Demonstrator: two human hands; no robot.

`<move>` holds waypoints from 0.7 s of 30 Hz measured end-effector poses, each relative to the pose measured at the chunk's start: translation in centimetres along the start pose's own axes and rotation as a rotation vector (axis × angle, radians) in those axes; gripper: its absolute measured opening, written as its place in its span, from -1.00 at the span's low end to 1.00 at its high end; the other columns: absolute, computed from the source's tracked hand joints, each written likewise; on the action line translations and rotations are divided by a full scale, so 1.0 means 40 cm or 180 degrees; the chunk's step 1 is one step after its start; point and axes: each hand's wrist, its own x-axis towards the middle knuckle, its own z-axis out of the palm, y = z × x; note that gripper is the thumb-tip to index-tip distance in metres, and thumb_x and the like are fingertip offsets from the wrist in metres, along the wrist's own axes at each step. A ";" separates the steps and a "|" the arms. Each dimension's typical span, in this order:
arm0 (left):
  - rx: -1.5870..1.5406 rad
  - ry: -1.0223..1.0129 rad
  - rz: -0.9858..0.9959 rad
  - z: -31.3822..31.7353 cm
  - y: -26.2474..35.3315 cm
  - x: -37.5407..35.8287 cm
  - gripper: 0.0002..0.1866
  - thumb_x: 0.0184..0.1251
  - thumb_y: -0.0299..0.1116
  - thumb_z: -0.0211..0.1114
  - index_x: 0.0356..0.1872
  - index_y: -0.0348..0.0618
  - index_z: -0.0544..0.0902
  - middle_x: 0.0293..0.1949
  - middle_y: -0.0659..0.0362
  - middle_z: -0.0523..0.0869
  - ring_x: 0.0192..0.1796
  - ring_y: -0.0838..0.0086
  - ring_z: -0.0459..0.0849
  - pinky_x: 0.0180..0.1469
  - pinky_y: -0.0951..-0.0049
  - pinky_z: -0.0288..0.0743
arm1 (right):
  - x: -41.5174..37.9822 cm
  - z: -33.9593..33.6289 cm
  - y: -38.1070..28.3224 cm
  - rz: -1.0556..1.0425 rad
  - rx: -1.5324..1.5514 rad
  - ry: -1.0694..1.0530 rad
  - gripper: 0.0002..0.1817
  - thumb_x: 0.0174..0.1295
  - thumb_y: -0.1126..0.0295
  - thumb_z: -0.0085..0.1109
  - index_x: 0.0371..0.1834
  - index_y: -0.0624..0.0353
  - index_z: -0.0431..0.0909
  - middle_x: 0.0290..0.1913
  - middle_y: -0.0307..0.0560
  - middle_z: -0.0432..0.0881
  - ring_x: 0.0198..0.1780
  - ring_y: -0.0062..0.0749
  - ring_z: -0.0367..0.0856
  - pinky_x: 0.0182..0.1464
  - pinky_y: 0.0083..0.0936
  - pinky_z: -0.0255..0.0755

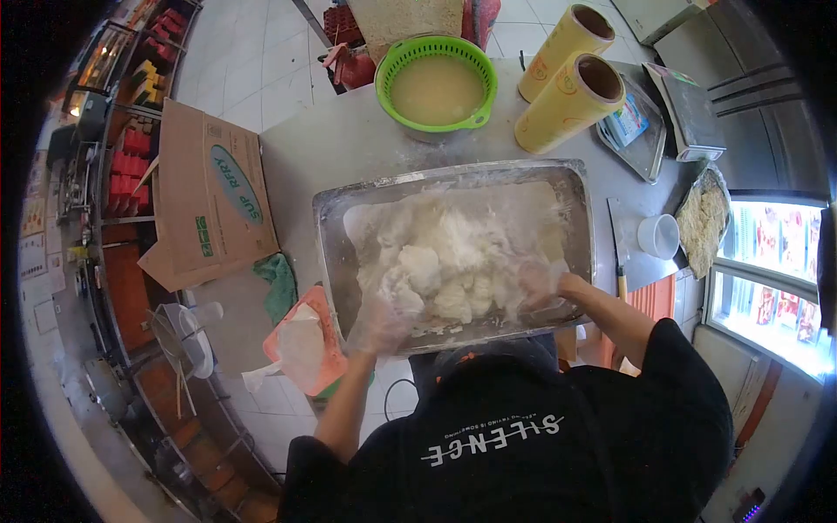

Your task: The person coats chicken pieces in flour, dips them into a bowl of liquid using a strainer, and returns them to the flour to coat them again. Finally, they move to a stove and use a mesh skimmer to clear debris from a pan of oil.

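A large metal tray [341, 270] stands on the table before me, holding white floury powder [453, 222] and several flour-coated lumps [421, 266]. Over its front left part is my left hand [384, 318], close to a coated lump. My right hand [536, 283] is at the right side of the tray, among the powder. Both hands look whitened or covered by something thin and pale. Motion smears the fingers of both, so their grip does not show. A haze of powder blurs the tray's contents.
Behind the tray sit a green slotted basket [438, 47] with cloudy liquid and two yellow film rolls [567, 109]. To the right lie a knife [621, 257], a white tub [658, 236] and a crumb-filled pan [703, 218]. Leftward are a cardboard box [196, 187] and pink container [324, 373].
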 end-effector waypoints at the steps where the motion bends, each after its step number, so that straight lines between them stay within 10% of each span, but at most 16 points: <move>1: -0.0117 0.0035 -0.0125 -0.001 0.003 -0.021 -0.51 0.19 -0.51 0.36 0.18 -0.24 0.48 0.03 0.16 0.60 -0.02 0.48 0.63 -0.03 0.48 0.58 | -0.033 0.012 0.032 0.0206 0.0655 0.0202 -0.20 0.30 0.07 0.17 0.55 0.09 0.11 0.46 0.06 0.33 0.47 -0.02 0.25 0.45 -0.22 0.19; 5: -0.2141 0.0689 -0.1136 0.049 -0.135 0.009 -0.51 0.28 -0.24 0.31 0.19 -0.21 0.51 0.02 0.17 0.63 -0.06 0.42 0.65 -0.12 0.41 0.57 | -0.047 0.058 0.159 0.1980 0.1855 0.1009 -0.22 0.34 0.03 0.13 0.55 0.11 0.12 0.45 0.03 0.33 0.40 -0.13 0.31 0.39 -0.26 0.25; 7: -0.1621 0.0546 -0.1643 0.041 -0.079 0.069 -0.45 0.34 -0.05 0.25 0.23 -0.16 0.51 0.05 0.17 0.63 -0.05 0.41 0.65 -0.14 0.36 0.57 | -0.024 0.090 0.153 0.2536 0.1971 0.0901 -0.23 0.36 0.02 0.11 0.55 0.11 0.13 0.44 0.01 0.33 0.37 -0.18 0.34 0.36 -0.27 0.29; 10: -0.0282 0.0183 -0.1929 0.079 -0.001 0.111 -0.34 0.37 0.16 0.17 0.32 -0.08 0.49 0.17 0.14 0.59 0.06 0.40 0.61 -0.03 0.31 0.54 | 0.001 0.094 0.098 0.2321 0.2619 0.0230 -0.24 0.39 -0.01 0.08 0.55 0.12 0.13 0.44 -0.01 0.33 0.32 -0.26 0.39 0.32 -0.30 0.33; 13: -0.1411 -0.0509 -0.2088 0.133 -0.010 0.129 -0.28 0.37 0.20 0.17 0.39 -0.07 0.45 0.29 0.08 0.53 0.21 0.34 0.54 0.18 0.24 0.44 | 0.041 0.092 0.042 0.2033 0.2944 -0.0263 -0.30 0.41 0.00 0.08 0.50 0.16 0.24 0.44 -0.05 0.36 0.34 -0.28 0.39 0.32 -0.34 0.34; 18: -0.1484 -0.1004 -0.1119 0.118 0.084 0.171 -0.36 0.42 0.03 0.21 0.38 -0.17 0.45 0.21 0.08 0.62 0.14 0.28 0.62 0.20 0.21 0.43 | 0.102 0.075 -0.078 0.1753 0.3603 -0.0416 -0.31 0.27 -0.09 0.26 0.35 0.10 0.49 0.31 -0.02 0.55 0.27 -0.24 0.51 0.34 -0.34 0.35; 21: -0.0973 -0.0998 -0.0075 0.145 -0.097 0.178 -0.47 0.43 -0.16 0.24 0.31 -0.23 0.50 0.17 0.10 0.65 0.10 0.31 0.64 0.16 0.23 0.47 | 0.098 0.095 0.010 0.1056 0.2255 -0.0479 -0.38 0.20 -0.03 0.34 0.21 0.17 0.61 0.16 0.02 0.65 0.25 -0.29 0.52 0.28 -0.41 0.40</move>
